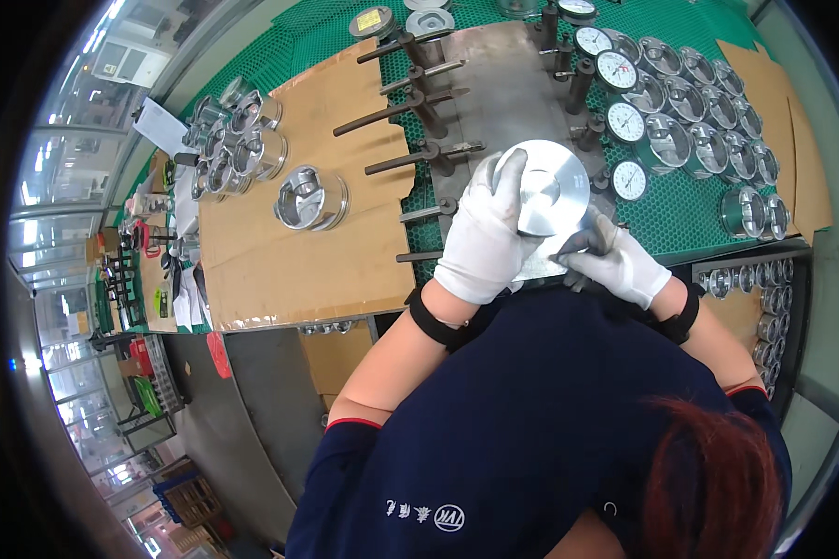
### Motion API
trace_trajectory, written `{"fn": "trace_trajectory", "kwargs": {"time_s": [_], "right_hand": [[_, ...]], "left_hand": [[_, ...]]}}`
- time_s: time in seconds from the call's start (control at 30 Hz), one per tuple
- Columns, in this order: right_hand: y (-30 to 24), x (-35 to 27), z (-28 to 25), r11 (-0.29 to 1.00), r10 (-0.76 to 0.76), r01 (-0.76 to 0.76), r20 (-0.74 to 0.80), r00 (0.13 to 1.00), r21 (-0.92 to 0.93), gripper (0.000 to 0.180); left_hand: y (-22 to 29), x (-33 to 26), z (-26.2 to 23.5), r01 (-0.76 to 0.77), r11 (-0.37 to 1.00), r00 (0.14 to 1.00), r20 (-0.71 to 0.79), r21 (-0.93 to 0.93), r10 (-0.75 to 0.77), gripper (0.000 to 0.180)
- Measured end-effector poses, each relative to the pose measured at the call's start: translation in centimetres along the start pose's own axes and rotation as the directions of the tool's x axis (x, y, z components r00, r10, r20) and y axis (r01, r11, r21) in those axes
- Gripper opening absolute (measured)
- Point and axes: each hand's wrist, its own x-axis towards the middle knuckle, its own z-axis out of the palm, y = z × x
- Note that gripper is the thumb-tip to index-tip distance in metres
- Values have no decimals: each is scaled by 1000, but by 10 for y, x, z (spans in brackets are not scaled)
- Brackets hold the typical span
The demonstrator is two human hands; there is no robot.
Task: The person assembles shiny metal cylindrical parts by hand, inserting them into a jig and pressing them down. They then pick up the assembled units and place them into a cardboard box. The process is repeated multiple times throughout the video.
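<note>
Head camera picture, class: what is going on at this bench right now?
A person in white gloves holds a round, shiny metal piston over a grey metal gauging plate. The left hand grips it from the side and top, and the right hand steadies its lower edge. Dial gauges stand just to the right, with rows of pistons beyond them. One piston lies alone on the cardboard sheet to the left.

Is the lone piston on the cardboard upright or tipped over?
Tipped over: the lone piston lies on the cardboard, its hollow inside showing.
</note>
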Motion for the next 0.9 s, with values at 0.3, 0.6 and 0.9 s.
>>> {"fn": "trace_trajectory", "kwargs": {"time_s": [0.3, 0.6, 0.9], "right_hand": [[-1, 2, 0, 999, -8, 8, -3, 1000, 47, 96], [6, 3, -5, 999, -34, 34, -12, 999, 7, 96], [-23, -46, -21, 876, -329, 390, -240, 913, 285, 38]], "left_hand": [[-2, 6, 0, 31, 1000, 999, 14, -5, -31, 96], [2, 8, 1, 36, 999, 999, -35, 33, -35, 89], [46, 18, -49, 448, 668, 884, 405, -594, -233, 42]]}}
